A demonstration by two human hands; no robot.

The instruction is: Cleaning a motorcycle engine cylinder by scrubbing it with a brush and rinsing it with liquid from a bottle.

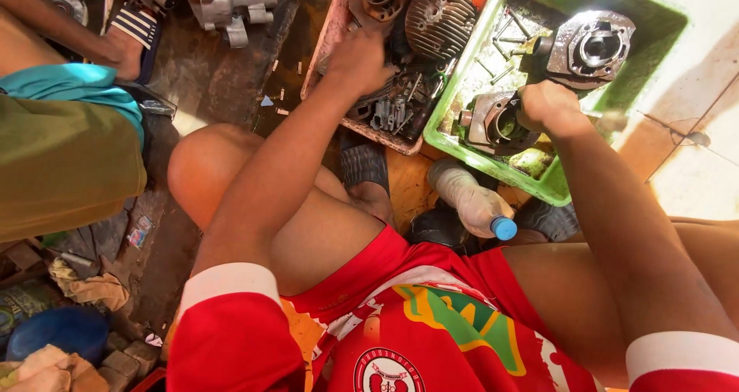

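Two trays — left hand [358, 57] in pink tray [323, 49], right hand [548, 105] (fisted) over green tray [493, 169]

Packaging in view, three items:
- plastic bottle [471, 201]: centre, near side, lying on the floor just in front of the green tray [493, 165]. Cloudy white body, blue cap pointing right and toward the wearer. Any label on it can't be made out.
- small crumpled wrapper [140, 231]: left, on the dark floor, pale with red and blue bits.
- round tin [19, 306]: far left edge, dark printed face, mostly hidden.

No signs or screens.
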